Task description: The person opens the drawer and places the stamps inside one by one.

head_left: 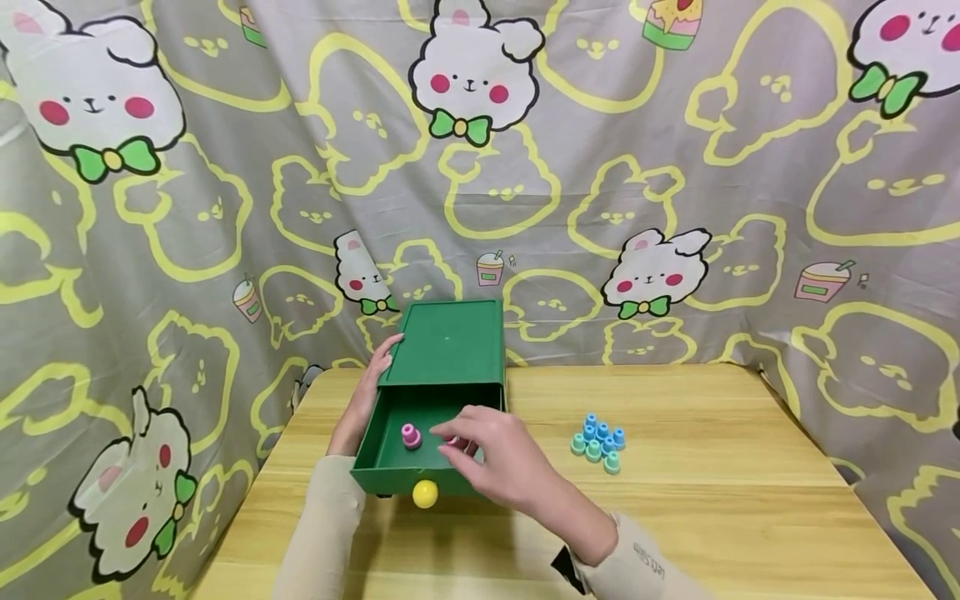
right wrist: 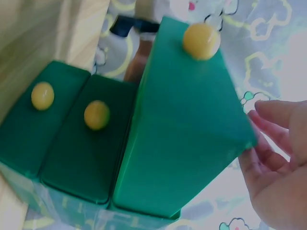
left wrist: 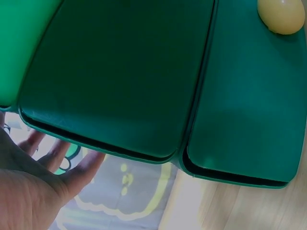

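A green drawer cabinet (head_left: 448, 343) stands on the table with its top drawer (head_left: 390, 479) pulled out. Inside that drawer a small pink stepped peg (head_left: 410, 436) stands upright. My left hand (head_left: 363, 404) rests along the cabinet's left side, fingers spread against it in the left wrist view. Over the right part of the drawer is my right hand (head_left: 506, 457), thumb and index finger pointing left with a gap between their tips. A bit of pink shows among its fingers; I cannot tell whether they hold it. The right wrist view has the hand beside the drawer's corner.
Several blue pegs (head_left: 602, 432) and light green pegs (head_left: 593, 451) stand grouped on the wooden table (head_left: 712, 500), right of the cabinet. A yellow knob (head_left: 425, 494) sticks out from the drawer front. Lower drawers with yellow knobs (right wrist: 97, 115) are closed. A patterned curtain (head_left: 517, 200) hangs behind.
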The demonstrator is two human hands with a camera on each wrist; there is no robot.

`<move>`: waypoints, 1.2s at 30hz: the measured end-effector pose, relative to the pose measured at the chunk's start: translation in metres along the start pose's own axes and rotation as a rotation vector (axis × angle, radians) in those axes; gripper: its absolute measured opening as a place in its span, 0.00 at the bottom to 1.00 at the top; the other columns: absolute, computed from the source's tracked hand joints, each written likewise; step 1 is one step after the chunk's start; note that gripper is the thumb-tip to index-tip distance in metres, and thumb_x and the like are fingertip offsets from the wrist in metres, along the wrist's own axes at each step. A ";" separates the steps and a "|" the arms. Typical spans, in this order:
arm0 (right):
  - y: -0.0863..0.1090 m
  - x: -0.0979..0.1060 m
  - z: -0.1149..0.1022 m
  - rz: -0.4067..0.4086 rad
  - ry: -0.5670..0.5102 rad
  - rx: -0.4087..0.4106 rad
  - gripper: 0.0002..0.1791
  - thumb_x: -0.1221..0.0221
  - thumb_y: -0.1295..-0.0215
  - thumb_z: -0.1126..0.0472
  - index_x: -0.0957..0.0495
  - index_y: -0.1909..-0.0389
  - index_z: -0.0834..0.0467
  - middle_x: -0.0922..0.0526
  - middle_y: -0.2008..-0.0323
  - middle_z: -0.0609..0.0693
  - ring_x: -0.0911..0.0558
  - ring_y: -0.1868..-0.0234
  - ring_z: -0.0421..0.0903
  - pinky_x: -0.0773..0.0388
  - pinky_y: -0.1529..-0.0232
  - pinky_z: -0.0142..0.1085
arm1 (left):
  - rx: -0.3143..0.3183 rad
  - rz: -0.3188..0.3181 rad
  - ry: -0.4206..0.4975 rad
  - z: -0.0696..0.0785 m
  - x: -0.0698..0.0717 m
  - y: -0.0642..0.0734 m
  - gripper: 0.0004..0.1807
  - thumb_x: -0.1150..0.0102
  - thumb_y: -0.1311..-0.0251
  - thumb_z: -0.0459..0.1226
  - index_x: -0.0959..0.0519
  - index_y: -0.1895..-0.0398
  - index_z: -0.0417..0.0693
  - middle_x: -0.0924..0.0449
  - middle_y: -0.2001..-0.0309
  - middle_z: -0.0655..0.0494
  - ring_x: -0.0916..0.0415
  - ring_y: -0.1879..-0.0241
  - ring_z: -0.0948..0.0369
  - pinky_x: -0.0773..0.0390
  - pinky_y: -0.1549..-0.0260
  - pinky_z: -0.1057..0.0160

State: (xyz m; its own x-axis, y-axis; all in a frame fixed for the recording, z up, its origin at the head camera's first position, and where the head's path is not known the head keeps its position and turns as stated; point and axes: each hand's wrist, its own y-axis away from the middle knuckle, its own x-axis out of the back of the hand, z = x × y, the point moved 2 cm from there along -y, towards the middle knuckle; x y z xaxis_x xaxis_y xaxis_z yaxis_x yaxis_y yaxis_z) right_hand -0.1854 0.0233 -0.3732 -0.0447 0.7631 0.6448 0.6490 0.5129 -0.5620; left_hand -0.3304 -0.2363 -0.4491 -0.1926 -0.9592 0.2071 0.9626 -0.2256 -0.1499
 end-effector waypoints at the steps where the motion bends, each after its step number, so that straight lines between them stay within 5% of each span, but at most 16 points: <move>1: 0.003 0.000 -0.003 0.015 -0.018 0.023 0.10 0.33 0.32 0.62 0.11 0.52 0.53 0.15 0.64 0.42 0.19 0.65 0.32 0.19 0.63 0.25 | -0.002 0.000 0.000 0.000 0.000 0.000 0.30 0.73 0.20 0.57 0.49 0.18 0.71 0.55 0.18 0.50 0.44 0.27 0.40 0.38 0.32 0.31; 6: 0.018 -0.005 -0.016 0.036 -0.065 0.108 0.09 0.32 0.33 0.63 0.11 0.53 0.55 0.15 0.64 0.43 0.25 0.70 0.28 0.26 0.68 0.17 | -0.011 0.005 0.000 0.000 -0.001 -0.001 0.30 0.73 0.20 0.56 0.49 0.17 0.70 0.54 0.19 0.50 0.43 0.28 0.41 0.37 0.33 0.33; 11: 0.033 -0.014 -0.024 -0.053 -0.034 0.130 0.08 0.33 0.31 0.60 0.11 0.54 0.55 0.13 0.64 0.43 0.30 0.72 0.24 0.32 0.70 0.13 | -0.014 -0.002 0.011 0.001 -0.001 0.000 0.30 0.73 0.19 0.56 0.50 0.17 0.71 0.55 0.18 0.51 0.44 0.27 0.41 0.39 0.32 0.31; 23: 0.044 -0.036 -0.015 -0.192 0.065 0.019 0.15 0.35 0.29 0.58 0.16 0.43 0.51 0.11 0.61 0.40 0.21 0.65 0.24 0.28 0.62 0.15 | -0.009 -0.009 0.024 0.000 -0.001 0.001 0.30 0.73 0.19 0.57 0.50 0.17 0.71 0.54 0.18 0.51 0.43 0.27 0.41 0.38 0.31 0.30; 30: 0.043 -0.046 -0.007 -0.270 -0.010 -0.098 0.22 0.36 0.27 0.57 0.22 0.34 0.49 0.12 0.53 0.39 0.17 0.56 0.29 0.21 0.54 0.23 | -0.026 -0.014 0.028 -0.003 -0.001 0.001 0.30 0.73 0.19 0.55 0.50 0.17 0.69 0.54 0.19 0.50 0.43 0.27 0.41 0.39 0.32 0.30; 36: 0.043 -0.058 -0.005 -0.283 -0.034 -0.076 0.26 0.36 0.27 0.57 0.26 0.30 0.48 0.12 0.51 0.42 0.18 0.57 0.28 0.22 0.56 0.21 | -0.031 -0.018 0.023 -0.002 0.000 0.001 0.30 0.74 0.19 0.56 0.51 0.17 0.69 0.54 0.18 0.50 0.43 0.27 0.41 0.39 0.32 0.30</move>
State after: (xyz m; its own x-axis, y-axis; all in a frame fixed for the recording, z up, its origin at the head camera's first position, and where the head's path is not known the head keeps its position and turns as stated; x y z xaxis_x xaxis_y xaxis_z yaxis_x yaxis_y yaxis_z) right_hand -0.1512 -0.0009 -0.4318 -0.2567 0.6072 0.7519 0.6622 0.6772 -0.3208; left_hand -0.3299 -0.2365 -0.4513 -0.2144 -0.9585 0.1877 0.9527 -0.2476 -0.1760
